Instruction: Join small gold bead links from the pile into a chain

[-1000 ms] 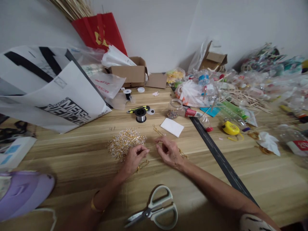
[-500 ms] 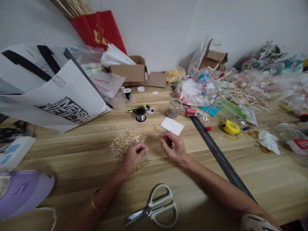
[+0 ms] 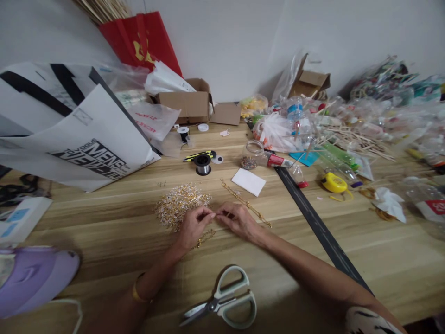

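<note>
My left hand [image 3: 193, 226] is closed in a pinch at the right edge of a pile of small gold and clear beads [image 3: 179, 202]. Fingertip to fingertip with it, my right hand [image 3: 238, 220] is pinched too. Whatever lies between the fingers is too small to make out. A gold chain [image 3: 248, 204] stretches on the table just beyond my right hand. Another short gold chain [image 3: 206, 237] lies beside my left wrist, partly hidden by it. Nearer to me rest scissors [image 3: 222, 299] with pale handles, blades slightly apart.
A wire spool [image 3: 203, 165], a jar of beads [image 3: 251, 157] and a folded white paper [image 3: 248, 182] stand behind the hands. On the right are a yellow tape measure [image 3: 333, 183] and plastic bottles. A white bag [image 3: 104, 148] and a purple iron [image 3: 38, 278] occupy the left.
My right hand has moved left to meet the left fingertips, uncovering more of the gold chain behind it. My left hand has stayed in place.
</note>
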Demonstrator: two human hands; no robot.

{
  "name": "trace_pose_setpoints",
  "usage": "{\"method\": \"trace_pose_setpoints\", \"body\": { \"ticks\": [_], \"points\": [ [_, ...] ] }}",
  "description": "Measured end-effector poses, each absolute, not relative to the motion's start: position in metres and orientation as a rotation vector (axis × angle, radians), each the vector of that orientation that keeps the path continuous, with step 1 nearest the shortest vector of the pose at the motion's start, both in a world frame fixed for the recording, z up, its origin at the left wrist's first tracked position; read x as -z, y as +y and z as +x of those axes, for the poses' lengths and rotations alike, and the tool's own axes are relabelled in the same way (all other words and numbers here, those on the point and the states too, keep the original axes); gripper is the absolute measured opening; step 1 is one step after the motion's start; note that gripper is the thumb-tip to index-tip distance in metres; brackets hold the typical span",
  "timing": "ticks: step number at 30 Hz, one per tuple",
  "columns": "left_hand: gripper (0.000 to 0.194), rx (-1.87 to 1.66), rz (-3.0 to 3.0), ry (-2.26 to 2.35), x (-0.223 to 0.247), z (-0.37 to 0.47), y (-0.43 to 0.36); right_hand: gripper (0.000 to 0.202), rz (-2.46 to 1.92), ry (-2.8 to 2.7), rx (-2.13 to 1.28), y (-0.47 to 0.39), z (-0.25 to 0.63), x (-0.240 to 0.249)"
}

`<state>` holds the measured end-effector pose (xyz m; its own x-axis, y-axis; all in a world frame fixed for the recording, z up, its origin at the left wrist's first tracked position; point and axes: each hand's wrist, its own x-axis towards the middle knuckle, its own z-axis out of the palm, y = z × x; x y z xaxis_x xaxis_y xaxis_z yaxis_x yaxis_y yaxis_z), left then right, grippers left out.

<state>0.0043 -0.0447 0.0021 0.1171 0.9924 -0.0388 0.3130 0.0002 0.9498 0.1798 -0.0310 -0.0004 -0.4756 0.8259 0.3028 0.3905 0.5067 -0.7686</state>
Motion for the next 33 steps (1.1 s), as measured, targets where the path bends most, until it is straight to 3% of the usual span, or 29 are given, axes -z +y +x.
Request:
{"method": "trace_pose_setpoints", "body": {
  "ticks": [12, 19, 33],
  "points": [
    [0.008, -0.91, 1.74, 1.349, 0.007, 0.001, -0.039, 0.012, -1.043, -2.008, -0.621, -0.027, 0.184, 0.012],
    [0.015, -0.653, 2.199, 1.289, 0.001, 0.004, -0.041, 0.012, -1.045, -1.966, -0.652, -0.026, 0.183, 0.021],
    [0.018, -0.631, 2.262, 1.325, 0.005, 0.007, -0.038, 0.01, -1.028, -2.011, -0.674, -0.025, 0.184, 0.026]
  ]
}}
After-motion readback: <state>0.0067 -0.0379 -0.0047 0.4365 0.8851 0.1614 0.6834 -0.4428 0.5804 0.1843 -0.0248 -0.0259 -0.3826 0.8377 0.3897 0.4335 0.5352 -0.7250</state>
